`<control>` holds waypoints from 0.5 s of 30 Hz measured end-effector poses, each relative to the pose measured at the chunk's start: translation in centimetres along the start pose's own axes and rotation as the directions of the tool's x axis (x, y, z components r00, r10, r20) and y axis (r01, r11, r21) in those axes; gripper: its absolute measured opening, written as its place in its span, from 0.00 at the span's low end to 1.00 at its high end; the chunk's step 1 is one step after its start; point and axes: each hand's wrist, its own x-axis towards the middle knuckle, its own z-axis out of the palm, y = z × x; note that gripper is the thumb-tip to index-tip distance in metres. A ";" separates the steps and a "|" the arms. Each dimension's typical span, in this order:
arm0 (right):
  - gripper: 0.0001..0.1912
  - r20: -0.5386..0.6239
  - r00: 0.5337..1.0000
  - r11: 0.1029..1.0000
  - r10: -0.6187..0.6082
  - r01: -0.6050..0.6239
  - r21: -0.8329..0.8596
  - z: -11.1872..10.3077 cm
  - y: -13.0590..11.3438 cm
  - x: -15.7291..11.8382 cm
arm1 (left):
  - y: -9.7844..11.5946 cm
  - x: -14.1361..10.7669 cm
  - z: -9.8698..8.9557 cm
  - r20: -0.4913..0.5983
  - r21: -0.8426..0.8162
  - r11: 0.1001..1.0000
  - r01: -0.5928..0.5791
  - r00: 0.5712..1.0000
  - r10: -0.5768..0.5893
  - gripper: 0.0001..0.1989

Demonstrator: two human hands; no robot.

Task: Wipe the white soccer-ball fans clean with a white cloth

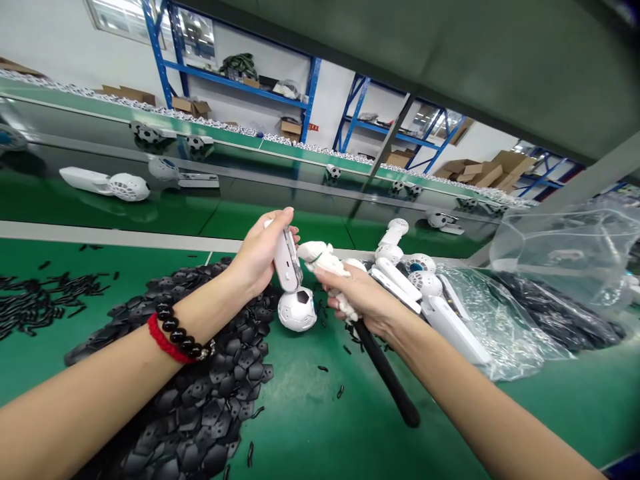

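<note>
- Forearms enter from the near edge, cut off by the frame; a red cord (pixel 164 340) and a string of dark beads (pixel 176 331) circle the left wrist.
- Left hand (pixel 260 257) grips a white handle (pixel 287 261) with a grey strip, fingers (pixel 277 217) curled closely round its upper end, their tips partly hidden behind it.
- Right hand (pixel 357 297) closes on a small white moulded part (pixel 324 259) and a black rod (pixel 387 373); its fingers (pixel 336 287) are bunched together, and the hand hides the rod's upper end, so the exact pinch is hard to make out.
- White ball (pixel 297 309) with black panels sits on the green workbench (pixel 310 407), just below the left-hand handle and near both hands.
- Black pentagonal pieces (pixel 200 407) lie heaped left of it, with loose black strips (pixel 43 300) further left.
- White handles (pixel 450 330) and grilled ball heads (pixel 425 283) overlap to the right, partly blocked by the right hand.
- Clear plastic bag (pixel 565 253) holds dark pieces, blurred through the film.
- Far off, a green conveyor (pixel 280 223) carries white units (pixel 127 187); blue shelving (pixel 235 73) and cardboard boxes (pixel 500 170) stand beyond.
</note>
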 end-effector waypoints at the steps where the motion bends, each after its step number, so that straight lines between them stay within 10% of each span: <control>1: 0.15 -0.058 0.997 0.999 -0.054 0.053 -0.010 -0.2 0.0 -0.6 | 0.0 0.0 0.0 0.015 0.006 1.000 -0.004 1.000 0.004 0.19; 4: 0.24 -0.130 0.902 0.875 -0.412 0.352 -0.334 -1.2 0.3 -2.9 | -0.1 0.1 -0.1 0.030 0.012 1.000 -0.009 1.000 0.009 0.19; 6: 0.27 0.067 0.793 0.556 -0.606 0.482 -0.678 -1.8 0.5 -4.5 | -0.1 0.2 -0.2 0.015 0.003 1.000 -0.002 1.000 0.001 0.18; 8: 0.28 0.213 0.715 0.270 -0.666 0.496 -0.825 -1.9 0.8 -5.7 | -0.2 0.2 -0.2 0.007 -0.001 1.000 0.003 1.000 -0.003 0.18; 11: 0.31 0.170 0.577 0.143 -0.799 0.455 -0.879 -1.3 1.1 -6.4 | -0.2 0.2 0.0 0.021 -0.001 1.000 -0.016 1.000 0.016 0.17; 15: 0.38 0.316 0.671 -0.131 -0.671 0.313 -0.941 -0.8 0.7 -6.4 | -0.1 0.2 0.1 0.017 0.001 1.000 -0.013 1.000 0.013 0.16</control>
